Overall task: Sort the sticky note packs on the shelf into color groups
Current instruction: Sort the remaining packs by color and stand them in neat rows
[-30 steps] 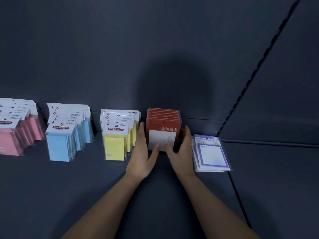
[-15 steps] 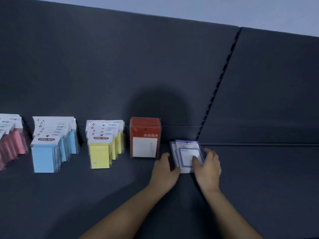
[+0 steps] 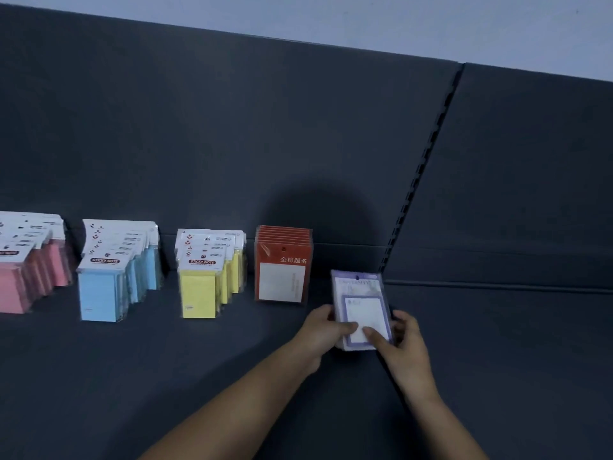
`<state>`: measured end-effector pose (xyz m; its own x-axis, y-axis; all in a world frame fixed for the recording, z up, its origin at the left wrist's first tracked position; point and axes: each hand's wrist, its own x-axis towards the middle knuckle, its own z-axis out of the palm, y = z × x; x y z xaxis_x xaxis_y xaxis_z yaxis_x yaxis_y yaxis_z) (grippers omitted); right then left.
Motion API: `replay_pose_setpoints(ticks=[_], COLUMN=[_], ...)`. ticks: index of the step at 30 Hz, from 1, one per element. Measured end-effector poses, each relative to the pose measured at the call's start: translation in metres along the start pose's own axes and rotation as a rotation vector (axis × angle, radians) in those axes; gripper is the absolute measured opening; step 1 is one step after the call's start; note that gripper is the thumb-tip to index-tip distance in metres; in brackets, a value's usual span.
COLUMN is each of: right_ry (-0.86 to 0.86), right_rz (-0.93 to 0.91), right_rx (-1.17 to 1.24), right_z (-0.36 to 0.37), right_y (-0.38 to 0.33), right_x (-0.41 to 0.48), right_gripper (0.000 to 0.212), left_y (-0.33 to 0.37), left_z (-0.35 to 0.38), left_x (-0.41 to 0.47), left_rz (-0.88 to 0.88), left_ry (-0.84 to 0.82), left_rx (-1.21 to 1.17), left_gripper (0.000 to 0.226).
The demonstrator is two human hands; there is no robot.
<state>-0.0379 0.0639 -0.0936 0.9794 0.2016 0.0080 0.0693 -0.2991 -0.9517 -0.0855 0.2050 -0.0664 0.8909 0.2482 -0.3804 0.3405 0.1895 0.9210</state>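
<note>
Grip is two-handed: left hand (image 3: 323, 333) clasps the left edge of the purple packs (image 3: 360, 303), right hand (image 3: 403, 343) the right. Their long axis points away from the wrists, seemingly tipped up off the shelf (image 3: 497, 343); the red stack (image 3: 282, 263) stands just beyond the left hand.

This is probably a stationery shop. Dark display shelving (image 3: 166, 376) with a slotted upright (image 3: 421, 167) carries rows of retail-wrapped sticky note packs (image 3: 109, 280).
</note>
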Motion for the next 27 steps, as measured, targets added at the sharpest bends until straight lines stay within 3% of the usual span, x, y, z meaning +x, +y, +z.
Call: replay_pose_setpoints(ticks=[2,6,9,13,17,21,27], right_ry=[-0.051,-0.240,-0.306,-0.380,-0.438,-0.498,-0.502], right_rz=[0.048,0.018,-0.024,-0.134,-0.212,-0.254,-0.275], right_rx=[0.006,0.015,0.068,0.095,0.087,0.078,0.195], right_z=[0.002,0.017,0.037,0.062,0.078,0.086,0.091], right_y=[-0.003,-0.012,-0.018,-0.027,-0.034,-0.037,-0.039], right_x=[-0.001,-0.008,-0.017,-0.027,-0.037,-0.046,-0.052], right_gripper=[0.071,0.048,0.049,0.054,0.057,0.061,0.063], left_y=[-0.008,-0.017,-0.024,-0.031,-0.041,-0.049,-0.041], left_z=[-0.013,-0.040,-0.062,-0.085,-0.105,-0.111,-0.095], left_x=[-0.010,-0.032,-0.046,-0.069,-0.082,-0.094,-0.095], left_rz=[0.087,0.338,0.454,0.593,0.601,0.617,0.530], left_ry=[0.002,0.048,0.166,0.213,0.278,0.244,0.166], left_rx=[0.061,0.257,0.398,0.382,0.373,0.381,0.118], left_gripper=[0.041,0.042,0.042,0.045,0.048,0.061,0.066])
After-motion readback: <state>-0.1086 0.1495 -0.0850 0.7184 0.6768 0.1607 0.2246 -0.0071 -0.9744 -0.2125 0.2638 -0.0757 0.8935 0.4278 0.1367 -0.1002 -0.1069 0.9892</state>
